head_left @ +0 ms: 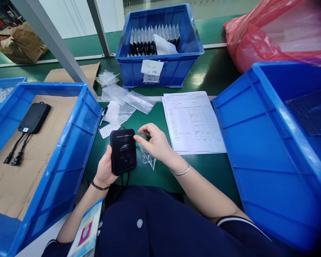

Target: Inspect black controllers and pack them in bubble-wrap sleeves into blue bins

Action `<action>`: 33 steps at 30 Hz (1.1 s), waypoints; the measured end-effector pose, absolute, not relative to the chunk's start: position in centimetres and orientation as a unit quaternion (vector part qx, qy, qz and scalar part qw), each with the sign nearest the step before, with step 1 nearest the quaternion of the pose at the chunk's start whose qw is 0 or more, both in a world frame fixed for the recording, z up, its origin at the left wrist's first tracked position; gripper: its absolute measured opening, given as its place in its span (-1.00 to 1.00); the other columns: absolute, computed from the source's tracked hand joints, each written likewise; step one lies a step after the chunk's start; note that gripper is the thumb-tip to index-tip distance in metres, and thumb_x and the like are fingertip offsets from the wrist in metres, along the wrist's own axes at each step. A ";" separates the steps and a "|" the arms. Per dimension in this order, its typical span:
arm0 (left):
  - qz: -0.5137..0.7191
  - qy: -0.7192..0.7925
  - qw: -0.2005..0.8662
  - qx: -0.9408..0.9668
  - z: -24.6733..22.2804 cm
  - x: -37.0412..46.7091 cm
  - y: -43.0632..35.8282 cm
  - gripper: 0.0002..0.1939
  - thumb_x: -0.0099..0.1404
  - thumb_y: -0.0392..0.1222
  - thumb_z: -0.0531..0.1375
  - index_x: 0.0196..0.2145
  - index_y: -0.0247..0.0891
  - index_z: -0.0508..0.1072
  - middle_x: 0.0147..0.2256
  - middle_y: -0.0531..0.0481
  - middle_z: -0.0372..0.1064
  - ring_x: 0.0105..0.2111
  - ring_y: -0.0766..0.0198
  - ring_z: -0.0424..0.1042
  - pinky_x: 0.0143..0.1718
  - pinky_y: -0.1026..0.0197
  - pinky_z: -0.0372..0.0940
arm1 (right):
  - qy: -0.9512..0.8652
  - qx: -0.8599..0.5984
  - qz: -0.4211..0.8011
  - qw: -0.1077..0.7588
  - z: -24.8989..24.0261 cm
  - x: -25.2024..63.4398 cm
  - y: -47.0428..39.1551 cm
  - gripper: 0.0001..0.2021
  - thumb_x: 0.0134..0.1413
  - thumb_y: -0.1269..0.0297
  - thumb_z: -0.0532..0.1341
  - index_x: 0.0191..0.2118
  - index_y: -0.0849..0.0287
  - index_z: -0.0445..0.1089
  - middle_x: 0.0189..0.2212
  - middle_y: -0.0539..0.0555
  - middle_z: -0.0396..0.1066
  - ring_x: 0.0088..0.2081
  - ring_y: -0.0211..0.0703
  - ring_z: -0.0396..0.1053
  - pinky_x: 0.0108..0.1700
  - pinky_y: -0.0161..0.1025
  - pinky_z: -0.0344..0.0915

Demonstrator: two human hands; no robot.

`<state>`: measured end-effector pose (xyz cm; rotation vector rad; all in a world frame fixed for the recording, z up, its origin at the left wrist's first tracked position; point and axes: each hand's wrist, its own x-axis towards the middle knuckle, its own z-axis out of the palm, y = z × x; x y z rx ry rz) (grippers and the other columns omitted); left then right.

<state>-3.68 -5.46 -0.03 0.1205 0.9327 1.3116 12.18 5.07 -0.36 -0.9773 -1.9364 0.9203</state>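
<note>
My left hand [106,165] is wrapped round the left side of a black controller box [123,151], with its printed face up and its cables hanging toward my lap. Just right of the box is my right hand [156,142], its fingers curled near the box's upper right edge. Whatever those fingers may hold is too small to make out. Below them a clear plastic piece [148,157] lies on the green table. Another black controller [34,117] with two cables rests on cardboard in the left blue bin [89,121].
A blue crate [155,67] of bagged items stands at the back. Printed sheets [194,123] lie right of centre, beside a large blue bin [246,142]. Clear bags [140,101], a pen [103,117] and a metal post [56,43] are at centre left. A red plastic bag [246,43] is back right.
</note>
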 end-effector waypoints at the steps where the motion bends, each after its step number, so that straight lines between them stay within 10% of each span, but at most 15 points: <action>1: 0.587 0.418 0.691 0.053 0.0 -3.6 -5.5 -0.48 0.40 0.06 -0.07 0.06 -0.37 0.39 -0.02 -0.20 0.43 0.13 -0.03 0.26 0.19 -0.10 0.11 | -0.755 -0.386 0.368 0.381 -0.5 12.0 5.1 -0.88 0.08 0.26 0.25 -0.33 0.15 0.29 -0.39 0.01 0.30 -0.35 -0.23 0.29 -0.29 -0.26 0.24; 33: 0.617 0.399 0.676 0.062 -1.4 -2.5 -6.1 -0.47 0.33 0.13 0.05 0.08 -0.28 0.38 0.07 -0.15 0.36 0.22 0.00 0.12 0.24 -0.03 0.04 | -0.760 -0.368 0.358 0.399 -1.1 10.1 4.9 -0.87 0.17 0.21 0.16 -0.30 0.15 0.25 -0.34 0.06 0.28 -0.36 -0.21 0.27 -0.30 -0.23 0.25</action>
